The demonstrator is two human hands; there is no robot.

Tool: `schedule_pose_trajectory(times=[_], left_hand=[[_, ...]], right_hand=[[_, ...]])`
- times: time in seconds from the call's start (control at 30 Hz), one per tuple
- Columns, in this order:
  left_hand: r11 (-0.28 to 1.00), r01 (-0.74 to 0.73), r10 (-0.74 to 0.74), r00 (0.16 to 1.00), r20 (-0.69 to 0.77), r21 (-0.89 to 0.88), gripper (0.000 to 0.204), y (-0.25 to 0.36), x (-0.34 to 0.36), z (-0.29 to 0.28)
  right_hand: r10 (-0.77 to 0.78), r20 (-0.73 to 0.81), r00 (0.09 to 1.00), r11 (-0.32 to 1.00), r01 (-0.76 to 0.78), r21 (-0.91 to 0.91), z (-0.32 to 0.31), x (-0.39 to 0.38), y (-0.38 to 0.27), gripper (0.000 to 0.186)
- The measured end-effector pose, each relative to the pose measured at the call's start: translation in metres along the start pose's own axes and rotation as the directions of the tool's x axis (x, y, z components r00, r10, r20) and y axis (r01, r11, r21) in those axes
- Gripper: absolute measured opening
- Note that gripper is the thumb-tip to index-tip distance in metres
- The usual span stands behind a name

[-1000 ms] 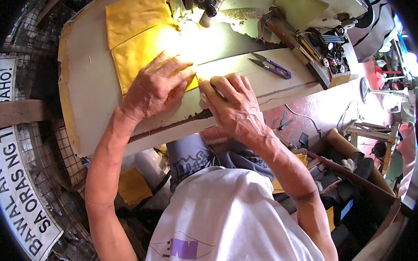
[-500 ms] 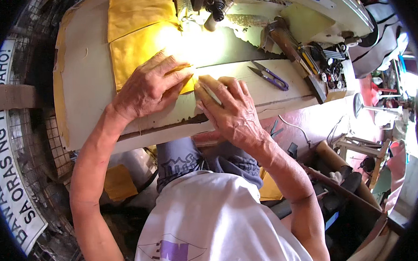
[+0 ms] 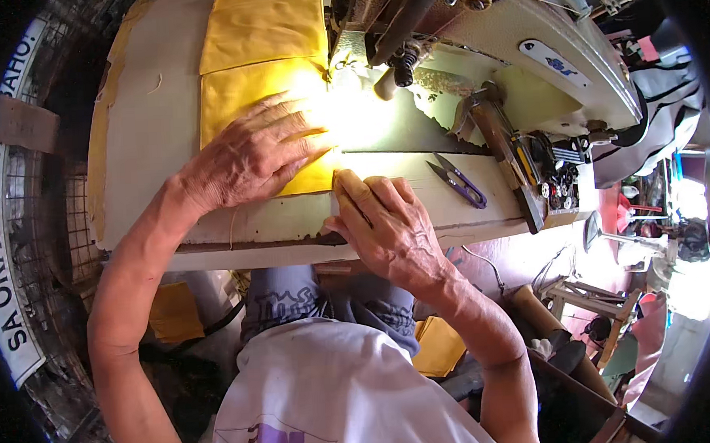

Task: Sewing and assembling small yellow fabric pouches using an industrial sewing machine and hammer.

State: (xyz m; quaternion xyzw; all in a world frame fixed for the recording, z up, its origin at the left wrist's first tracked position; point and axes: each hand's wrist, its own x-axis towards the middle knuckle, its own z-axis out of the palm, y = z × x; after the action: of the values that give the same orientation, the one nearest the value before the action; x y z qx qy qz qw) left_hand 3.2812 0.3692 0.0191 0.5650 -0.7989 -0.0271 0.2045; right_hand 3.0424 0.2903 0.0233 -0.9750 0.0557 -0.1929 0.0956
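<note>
Yellow fabric panels (image 3: 239, 104) lie on the pale sewing table (image 3: 142, 144), joined or overlapping along a cross line, with their right edge by the sewing machine's (image 3: 514, 48) lit needle area. My left hand (image 3: 245, 159) rests flat over the near panel, fingers stretched toward the lamp glow. At that panel's near right corner, my right hand (image 3: 391, 232) has thumb and bent fingers closed on the edge. Glare washes out the needle and the fabric beside it. Purple-handled thread snips (image 3: 464, 187) rest to the right of my right hand.
A hammer (image 3: 497, 124) lies right of the snips, beside a small tray of bobbins (image 3: 560, 193) and tools. Yellow pieces (image 3: 437, 348) are stacked by my right thigh, and another yellow piece (image 3: 175, 312) is low on the left. A wire grille stands at far left.
The view has tilted, showing more of the machine. My left hand has drawn away from my right, so more of the yellow corner shows between them. My right hand stays at the corner.
</note>
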Motion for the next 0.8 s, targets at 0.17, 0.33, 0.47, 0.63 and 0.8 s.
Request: schedule_pose_trajectory(times=[0.17, 0.33, 0.47, 0.63, 0.8], left_hand=[[0.995, -0.078, 0.078, 0.997, -0.002, 0.056, 0.038, -0.006, 0.002, 0.000], [0.994, -0.084, 0.089, 0.993, -0.081, 0.062, 0.030, -0.011, 0.008, 0.003], [0.995, -0.080, 0.085, 0.994, -0.074, 0.060, 0.030, -0.021, 0.012, 0.002], [0.994, -0.093, 0.097, 0.993, -0.073, 0.055, 0.031, -0.032, 0.015, 0.000], [0.995, -0.095, 0.096, 0.995, -0.040, 0.030, 0.030, -0.041, 0.018, -0.003]], right_hand=[[-0.015, -0.002, 1.000, 1.000, 0.015, -0.004, -0.005, 0.001, 0.001, 0.042], [-0.015, 0.032, 0.999, 1.000, 0.015, 0.002, -0.006, 0.008, 0.007, 0.043], [-0.013, 0.025, 1.000, 1.000, 0.013, -0.011, -0.004, 0.013, 0.012, 0.043], [-0.017, 0.018, 1.000, 1.000, 0.018, -0.009, -0.001, 0.021, 0.019, 0.040], [-0.007, 0.063, 0.998, 1.000, 0.009, -0.029, 0.000, 0.029, 0.024, 0.039]])
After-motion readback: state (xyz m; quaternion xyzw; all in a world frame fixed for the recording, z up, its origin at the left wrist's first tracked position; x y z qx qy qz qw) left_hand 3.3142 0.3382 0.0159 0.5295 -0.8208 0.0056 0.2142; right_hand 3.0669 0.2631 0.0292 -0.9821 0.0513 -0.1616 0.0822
